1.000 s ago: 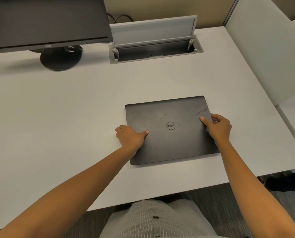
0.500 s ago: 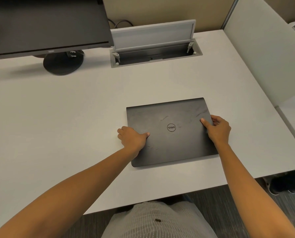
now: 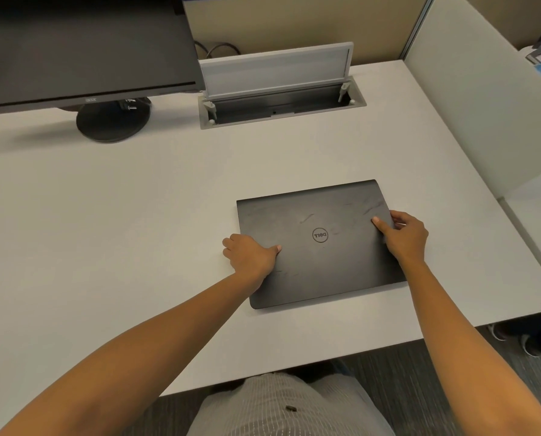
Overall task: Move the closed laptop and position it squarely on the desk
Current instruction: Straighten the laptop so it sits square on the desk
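White tabletop (image 3: 105, 215): pale laminate, the largest surface in view; the dark monitor (image 3: 83, 45) on its round base sits at 11 o'clock and the open cable tray (image 3: 281, 105) at 12 o'clock.
Laptop (image 3: 319, 243): matte black, lid shut, round logo at centre, faint smudges toward its far right corner. It lies flat on the tabletop at about 1 o'clock from the person's lap, near the front edge, and looks turned slightly off the edge line.
Step in hand: final squaring, judging by both hands on the side edges.
Next move: probably a small twist to bring its front edge parallel with the tabletop's, then release.
Left hand (image 3: 250, 256): grip curled round the left edge, thumb pressed on the lid.
Right hand (image 3: 404, 237): grip pinching the right edge, thumb on top, fingers wrapped beside.
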